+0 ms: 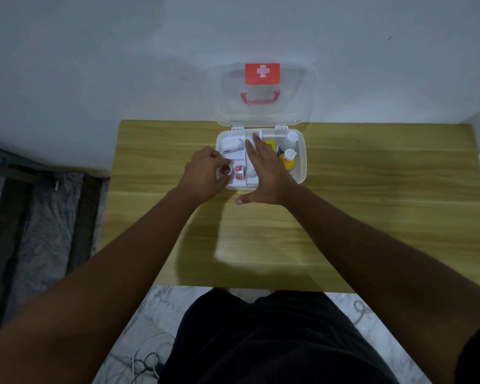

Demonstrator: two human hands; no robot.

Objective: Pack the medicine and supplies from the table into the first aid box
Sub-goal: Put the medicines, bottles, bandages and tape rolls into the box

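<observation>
1. Looking down from the head view, the left hand (204,173) pinches a small red item (225,171) in curled fingertips at the near-left corner of the first aid box (301,162).
2. The item points rightward from the fingers, over the box's near-left compartment, just beside a tape roll (239,172). Its long axis is unclear.
3. The right hand (263,169) lies flat over the box's middle, fingers straight, gripping nothing.
4. The left hand is nearer, so a short drop likely suffices.
</observation>
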